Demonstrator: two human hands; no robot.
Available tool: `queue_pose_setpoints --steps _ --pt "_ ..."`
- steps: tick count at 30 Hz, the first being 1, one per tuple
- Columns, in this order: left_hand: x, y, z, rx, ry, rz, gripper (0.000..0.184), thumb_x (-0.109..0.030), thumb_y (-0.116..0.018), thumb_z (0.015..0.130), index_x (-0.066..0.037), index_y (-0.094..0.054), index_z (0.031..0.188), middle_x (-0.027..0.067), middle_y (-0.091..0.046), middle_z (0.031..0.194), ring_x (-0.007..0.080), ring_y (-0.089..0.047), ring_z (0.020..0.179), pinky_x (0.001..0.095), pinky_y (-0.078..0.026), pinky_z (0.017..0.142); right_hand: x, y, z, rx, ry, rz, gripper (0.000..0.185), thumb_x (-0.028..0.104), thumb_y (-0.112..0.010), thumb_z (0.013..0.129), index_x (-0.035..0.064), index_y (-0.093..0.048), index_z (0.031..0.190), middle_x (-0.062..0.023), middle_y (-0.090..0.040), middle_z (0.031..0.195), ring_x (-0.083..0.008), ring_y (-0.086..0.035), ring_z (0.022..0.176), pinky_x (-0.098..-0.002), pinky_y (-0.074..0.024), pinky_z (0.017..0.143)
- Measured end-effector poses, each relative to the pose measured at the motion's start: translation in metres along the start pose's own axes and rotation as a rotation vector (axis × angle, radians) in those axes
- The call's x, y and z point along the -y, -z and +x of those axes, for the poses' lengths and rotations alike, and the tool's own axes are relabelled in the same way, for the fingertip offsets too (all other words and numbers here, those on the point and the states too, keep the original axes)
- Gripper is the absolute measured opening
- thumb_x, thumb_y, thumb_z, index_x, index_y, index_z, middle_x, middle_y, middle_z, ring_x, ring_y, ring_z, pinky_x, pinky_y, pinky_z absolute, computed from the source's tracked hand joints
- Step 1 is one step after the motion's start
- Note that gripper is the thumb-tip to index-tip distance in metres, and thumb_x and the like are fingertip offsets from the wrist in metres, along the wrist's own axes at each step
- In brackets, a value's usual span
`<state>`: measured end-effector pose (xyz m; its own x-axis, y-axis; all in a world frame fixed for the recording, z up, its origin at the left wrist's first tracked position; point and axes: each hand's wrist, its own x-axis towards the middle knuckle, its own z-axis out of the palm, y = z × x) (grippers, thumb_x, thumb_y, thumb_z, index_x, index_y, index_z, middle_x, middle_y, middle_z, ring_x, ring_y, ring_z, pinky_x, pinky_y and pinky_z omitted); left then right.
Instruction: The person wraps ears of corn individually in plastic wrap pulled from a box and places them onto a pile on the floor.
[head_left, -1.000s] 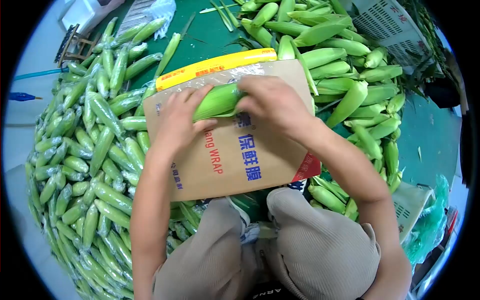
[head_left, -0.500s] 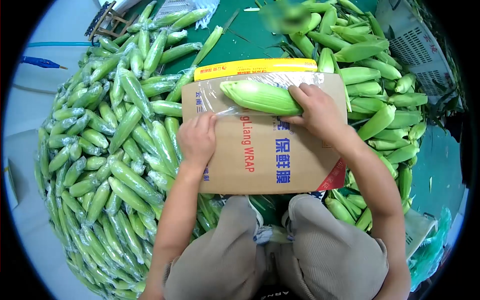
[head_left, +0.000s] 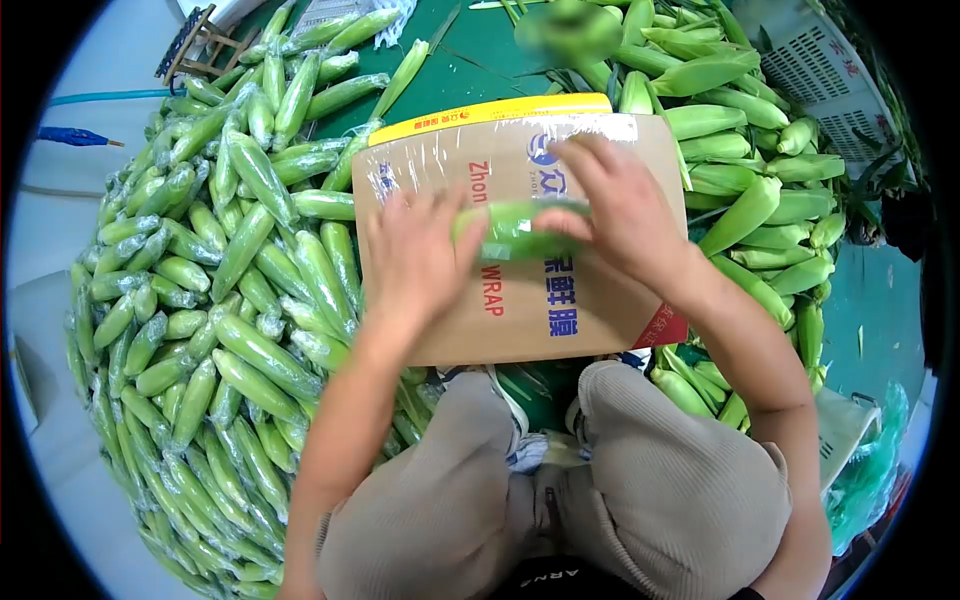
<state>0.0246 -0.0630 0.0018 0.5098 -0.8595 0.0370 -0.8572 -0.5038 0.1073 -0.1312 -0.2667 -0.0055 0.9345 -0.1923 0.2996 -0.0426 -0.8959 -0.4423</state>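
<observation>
Cardboard (head_left: pixel 600 312) is offering bare room along its near edge, wrapped corn (head_left: pixel 215 310) flanking its left, unwrapped corn (head_left: pixel 755 195) its right. Mid-board, one corn ear (head_left: pixel 512 230) is lying between left hand (head_left: pixel 422 255) and right hand (head_left: pixel 625 212), both touching it; blur is hiding whether they are gripping. White crate (head_left: pixel 818 62) is standing at upper right, contents unclear.

Blurry L hand (head_left: pixel 425 250) on L end of green husk-on corn ear (head_left: pixel 515 228); R hand (head_left: pixel 630 205), fingers spread, thumb across R end. Beneath: brown cardboard (head_left: pixel 520 335) w/ red & blue print, yellow strip (head_left: pixel 490 112) at far edge. Green film-wrapped corn (head_left: pixel 265 360) piled L; unwrapped green ears (head_left: pixel 745 215) R, nr white perf. crate (head_left: pixel 800 60).
</observation>
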Motion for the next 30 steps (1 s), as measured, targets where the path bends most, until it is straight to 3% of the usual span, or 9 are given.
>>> queue_pose_setpoints --steps 4,6,8,10,12,15,18,22,30 --pt "0.037 -0.007 0.084 -0.428 -0.015 -0.029 0.038 -0.036 -0.069 0.097 -0.008 -0.073 0.123 0.0143 -0.07 0.12 0.0336 -0.065 0.114 0.0501 -0.047 0.097 -0.011 -0.023 0.033 0.161 0.043 -0.116 0.089 0.062 -0.081 0.072 0.0029 -0.059 0.136 -0.0195 -0.061 0.133 -0.0411 -0.061 0.12 -0.0502 -0.0503 0.102" --pt "0.017 -0.001 0.064 -0.207 -0.08 -0.403 0.047 -0.022 -0.073 0.091 -0.009 -0.066 0.136 0.0144 -0.066 0.137 0.0333 -0.061 0.128 0.0503 -0.043 0.111 -0.032 -0.05 0.039 0.003 0.062 0.029 0.093 0.048 -0.09 0.066 -0.0014 -0.057 0.137 -0.0211 -0.061 0.129 -0.0414 -0.061 0.121 -0.0481 -0.0517 0.103" --pt "-0.012 -0.001 0.048 -0.05 -0.291 -0.069 0.066 -0.02 -0.075 0.085 -0.009 -0.057 0.147 0.0128 -0.058 0.151 0.0307 -0.05 0.144 0.0528 -0.035 0.121 -0.051 -0.063 0.042 -0.117 0.091 0.105 0.08 0.034 -0.093 0.067 -0.0023 -0.058 0.13 -0.021 -0.062 0.124 -0.0411 -0.062 0.119 -0.0478 -0.0533 0.1" --pt "-0.021 -0.008 0.049 -0.053 -0.213 0.025 0.081 -0.019 -0.079 0.078 -0.008 -0.05 0.153 0.0112 -0.051 0.158 0.0283 -0.04 0.153 0.0566 -0.029 0.125 -0.036 -0.023 0.059 0.228 -0.113 0.301 0.073 0.041 -0.093 0.069 -0.005 -0.065 0.118 -0.0283 -0.068 0.119 -0.0459 -0.066 0.113 -0.049 -0.0543 0.098" --pt "-0.004 -0.007 0.047 -0.238 -0.361 0.095 0.075 -0.013 -0.082 0.073 -0.011 -0.059 0.144 0.0094 -0.061 0.148 0.0318 -0.053 0.142 0.0547 -0.036 0.121 -0.022 -0.021 0.06 0.396 -0.149 0.463 0.077 0.052 -0.093 0.068 -0.003 -0.069 0.116 -0.0279 -0.073 0.109 -0.0466 -0.07 0.102 -0.05 -0.056 0.092" --pt "-0.008 -0.009 0.03 0.108 -0.159 -0.182 0.065 -0.017 -0.086 0.068 -0.009 -0.066 0.13 0.0107 -0.071 0.129 0.0379 -0.065 0.12 0.0489 -0.049 0.107 -0.028 0.011 0.072 0.824 -0.067 0.386 0.066 0.057 -0.079 0.085 0.0016 -0.071 0.12 -0.0239 -0.074 0.113 -0.0441 -0.07 0.104 -0.0487 -0.0547 0.093" --pt "-0.019 0.009 0.036 0.283 -0.231 -0.172 0.058 -0.025 -0.088 0.063 -0.006 -0.07 0.114 0.0148 -0.075 0.108 0.0404 -0.07 0.1 0.046 -0.057 0.091 -0.034 0.002 0.084 0.558 0.008 0.369 0.057 0.054 -0.061 0.099 0.0129 -0.067 0.139 -0.0157 -0.064 0.143 -0.0364 -0.059 0.133 -0.0518 -0.0446 0.112" --pt "-0.035 0.036 0.042 0.613 -0.211 -0.404 0.055 -0.037 -0.087 0.059 -0.007 -0.072 0.103 0.0188 -0.075 0.099 0.0396 -0.072 0.095 0.0468 -0.059 0.085 -0.042 -0.071 0.057 0.348 0.33 -0.063 0.064 0.058 -0.044 0.105 0.0266 -0.047 0.16 0.0043 -0.032 0.173 -0.0244 -0.016 0.163 -0.0655 0.0002 0.129" --pt "-0.06 -0.028 -0.087 1.587 -0.546 -0.778 0.063 -0.041 -0.086 0.079 -0.008 -0.066 0.129 0.0165 -0.073 0.113 0.0299 -0.069 0.109 0.0417 -0.052 0.099 -0.028 -0.085 0.039 0.225 0.351 -0.057 0.066 0.053 -0.053 0.102 0.0155 -0.051 0.156 -0.0055 -0.036 0.171 -0.0283 -0.025 0.16 -0.0625 -0.0076 0.13"
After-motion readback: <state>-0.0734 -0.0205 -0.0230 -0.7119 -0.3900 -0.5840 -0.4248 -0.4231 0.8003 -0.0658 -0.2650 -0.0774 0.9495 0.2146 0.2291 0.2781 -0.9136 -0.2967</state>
